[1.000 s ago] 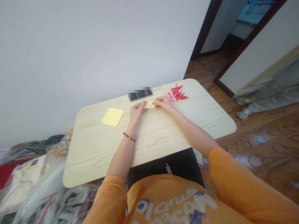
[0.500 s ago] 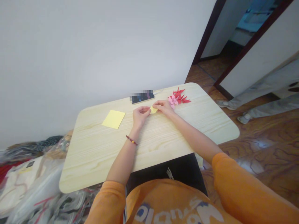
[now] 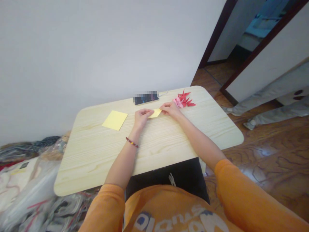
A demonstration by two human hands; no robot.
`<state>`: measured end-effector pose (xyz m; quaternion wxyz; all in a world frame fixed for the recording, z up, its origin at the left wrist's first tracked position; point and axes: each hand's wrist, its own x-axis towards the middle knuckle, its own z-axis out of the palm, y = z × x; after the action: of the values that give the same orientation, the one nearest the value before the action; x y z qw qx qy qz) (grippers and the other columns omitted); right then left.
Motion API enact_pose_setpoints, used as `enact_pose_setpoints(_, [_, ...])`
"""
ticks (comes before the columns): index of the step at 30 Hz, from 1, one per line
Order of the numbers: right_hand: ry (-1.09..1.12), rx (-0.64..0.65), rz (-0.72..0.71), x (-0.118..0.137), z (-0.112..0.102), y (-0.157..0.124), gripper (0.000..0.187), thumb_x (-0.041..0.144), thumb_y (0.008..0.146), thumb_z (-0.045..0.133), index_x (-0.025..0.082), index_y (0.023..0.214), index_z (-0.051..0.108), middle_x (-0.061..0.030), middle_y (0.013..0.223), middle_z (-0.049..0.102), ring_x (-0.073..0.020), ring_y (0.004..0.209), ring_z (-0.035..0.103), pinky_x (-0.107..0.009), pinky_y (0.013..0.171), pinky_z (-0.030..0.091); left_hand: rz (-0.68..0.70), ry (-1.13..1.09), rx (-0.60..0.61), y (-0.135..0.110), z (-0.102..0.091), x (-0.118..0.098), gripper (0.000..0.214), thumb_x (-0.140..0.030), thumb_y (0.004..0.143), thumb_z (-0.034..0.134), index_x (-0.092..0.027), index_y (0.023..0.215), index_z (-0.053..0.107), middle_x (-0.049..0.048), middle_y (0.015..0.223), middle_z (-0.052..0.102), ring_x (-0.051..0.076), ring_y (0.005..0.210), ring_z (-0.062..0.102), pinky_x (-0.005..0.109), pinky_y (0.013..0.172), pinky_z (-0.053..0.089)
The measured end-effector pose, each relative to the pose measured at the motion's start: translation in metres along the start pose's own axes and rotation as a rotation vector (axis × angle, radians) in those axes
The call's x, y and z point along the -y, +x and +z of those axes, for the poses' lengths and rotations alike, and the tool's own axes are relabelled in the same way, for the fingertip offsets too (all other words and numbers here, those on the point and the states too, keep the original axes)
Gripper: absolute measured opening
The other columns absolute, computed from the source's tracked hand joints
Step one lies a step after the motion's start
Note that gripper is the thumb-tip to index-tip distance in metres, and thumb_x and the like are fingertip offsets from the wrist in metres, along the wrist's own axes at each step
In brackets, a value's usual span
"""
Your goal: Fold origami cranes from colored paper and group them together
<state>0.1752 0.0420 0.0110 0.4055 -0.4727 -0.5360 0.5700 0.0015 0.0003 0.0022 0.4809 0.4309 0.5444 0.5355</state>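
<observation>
Between my two hands is a small folded piece of yellow paper (image 3: 155, 113), just above or on the tabletop. My left hand (image 3: 142, 118) pinches its left end. At its right end, the fingertips of my right hand (image 3: 171, 109) are closed on the edge. The fold details are too small to make out. Left of my left hand, a flat yellow paper square (image 3: 115, 120) lies on the table. Just beyond my right hand sit pink folded paper (image 3: 178, 102) and red folded paper pieces (image 3: 187, 99), spiky in shape.
A phone (image 3: 146, 98) lies at the table's back edge by the wall. The pale wooden table (image 3: 96, 167) has rounded corners. Bagged clothes (image 3: 31, 193) are piled at the lower left. A person's legs (image 3: 272, 106) show at the right, near a doorway.
My hands have drawn slightly apart, and more of the folded yellow paper shows between them. The view has shifted a little, so the table appears slightly further left.
</observation>
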Motion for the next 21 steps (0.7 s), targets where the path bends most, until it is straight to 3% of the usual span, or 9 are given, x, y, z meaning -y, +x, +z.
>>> enact_pose_setpoints(9, [0.176, -0.103, 0.021, -0.004, 0.002, 0.005, 0.012, 0.022, 0.065, 0.072, 0.012, 0.062, 0.066, -0.0017, 0.058, 0.064, -0.0060, 0.048, 0.053, -0.017, 0.046, 0.040, -0.031, -0.081, -0.069, 0.005, -0.005, 0.000, 0.025, -0.032, 0.051, 0.079, -0.015, 0.066, 0.070, 0.0026, 0.067, 0.067, 0.013, 0.066, 0.057, 0.026, 0.065, 0.041])
enact_pose_setpoints(14, [0.214, -0.012, 0.049, -0.004, 0.007, 0.002, 0.021, 0.031, 0.069, 0.074, 0.013, 0.064, 0.066, -0.0036, 0.060, 0.066, -0.0078, 0.050, 0.057, -0.019, 0.049, 0.045, 0.001, -0.071, -0.043, 0.006, -0.004, 0.003, 0.024, -0.033, 0.053, 0.078, -0.014, 0.067, 0.070, 0.0028, 0.068, 0.067, 0.013, 0.065, 0.056, 0.026, 0.066, 0.041])
enact_pose_setpoints(17, [0.169, 0.020, 0.019, -0.006, 0.009, 0.002, 0.014, 0.022, 0.066, 0.074, 0.012, 0.061, 0.066, -0.0019, 0.055, 0.064, -0.0066, 0.047, 0.054, -0.018, 0.048, 0.043, 0.023, -0.014, -0.018, 0.004, -0.003, 0.002, 0.022, -0.031, 0.055, 0.078, -0.014, 0.067, 0.071, 0.0040, 0.069, 0.068, 0.014, 0.066, 0.056, 0.027, 0.067, 0.041])
enact_pose_setpoints(21, [0.176, 0.026, 0.073, -0.006, 0.007, 0.004, 0.016, 0.015, 0.074, 0.062, 0.011, 0.058, 0.065, -0.0033, 0.055, 0.065, -0.0074, 0.045, 0.055, -0.018, 0.046, 0.043, 0.009, 0.024, -0.037, 0.006, -0.005, 0.001, 0.018, -0.028, 0.054, 0.077, -0.014, 0.064, 0.071, 0.0039, 0.067, 0.067, 0.014, 0.065, 0.055, 0.027, 0.067, 0.041])
